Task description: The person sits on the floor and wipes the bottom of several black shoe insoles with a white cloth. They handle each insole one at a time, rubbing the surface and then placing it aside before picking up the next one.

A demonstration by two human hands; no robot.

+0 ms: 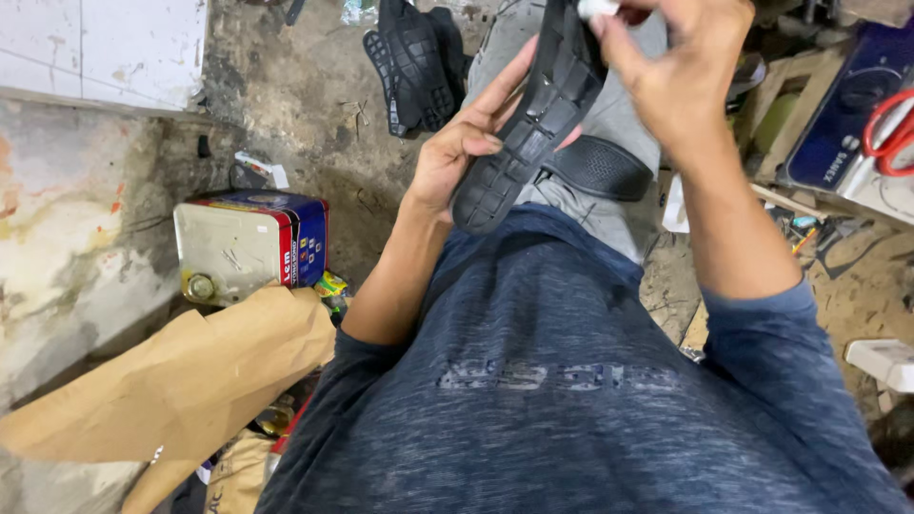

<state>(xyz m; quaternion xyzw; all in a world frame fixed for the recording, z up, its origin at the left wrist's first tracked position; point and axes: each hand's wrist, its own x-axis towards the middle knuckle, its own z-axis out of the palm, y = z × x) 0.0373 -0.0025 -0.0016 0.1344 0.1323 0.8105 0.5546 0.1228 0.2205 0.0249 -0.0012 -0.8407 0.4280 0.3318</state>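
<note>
Left hand (466, 143) grips a black shoe sole (533, 124) from below; right hand (666, 71) pinches something white (598, 8) above it

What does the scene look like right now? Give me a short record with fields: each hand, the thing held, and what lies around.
left hand: grips the black shoe sole from its left edge, tread side facing the camera
right hand: raised at the sole's upper end, fingers pinching a small white object
lap: second black sole resting on grey trousers
floor, left: rectangular metal can, brown paper
floor, top: black shoe parts
right: red-handled scissors
</note>
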